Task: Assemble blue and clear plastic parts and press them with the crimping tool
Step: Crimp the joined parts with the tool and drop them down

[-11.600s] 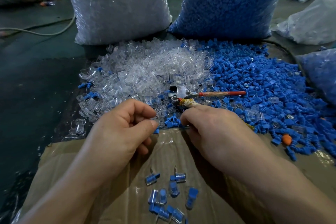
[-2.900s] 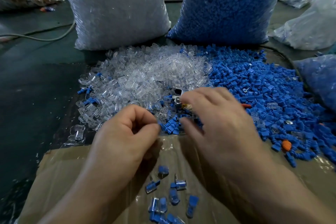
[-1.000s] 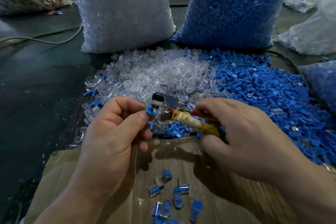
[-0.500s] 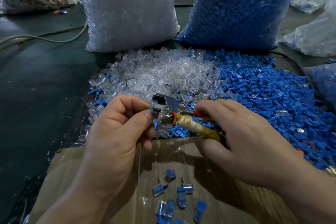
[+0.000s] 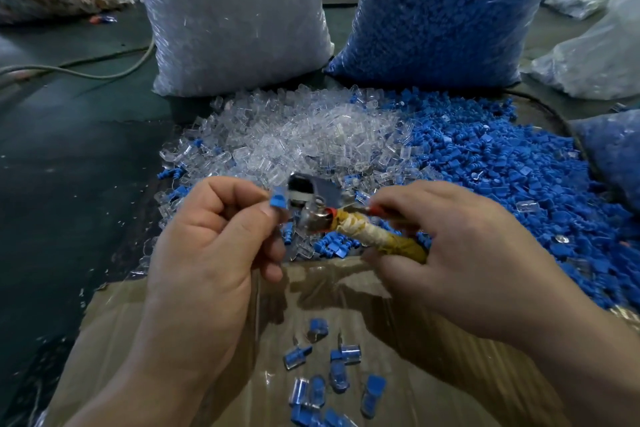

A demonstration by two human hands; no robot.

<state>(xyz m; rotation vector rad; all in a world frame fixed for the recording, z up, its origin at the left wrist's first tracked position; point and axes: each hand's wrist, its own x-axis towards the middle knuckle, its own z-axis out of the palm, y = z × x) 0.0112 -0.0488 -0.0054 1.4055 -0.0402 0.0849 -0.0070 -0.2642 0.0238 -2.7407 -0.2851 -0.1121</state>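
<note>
Just left of frame centre, a small blue plastic piece (image 5: 278, 202) is pinched between thumb and forefinger of the left hand (image 5: 214, 246). Whether a clear shell is on it cannot be told. It sits just beside the metal head of the crimping tool with one tape-wrapped and one red handle (image 5: 349, 227), whose handles the right hand (image 5: 467, 253) grips with curled fingers.

The step appears to be feeding the piece in for pressing. Next it needs seating squarely between the jaws, then a firm squeeze.

Behind lie a heap of clear plastic shells (image 5: 311, 135) and, to its right, a heap of blue plastic plugs (image 5: 502, 177). Joined blue-and-clear pieces (image 5: 332, 371) lie on brown cardboard (image 5: 156, 340) at lower centre.
</note>
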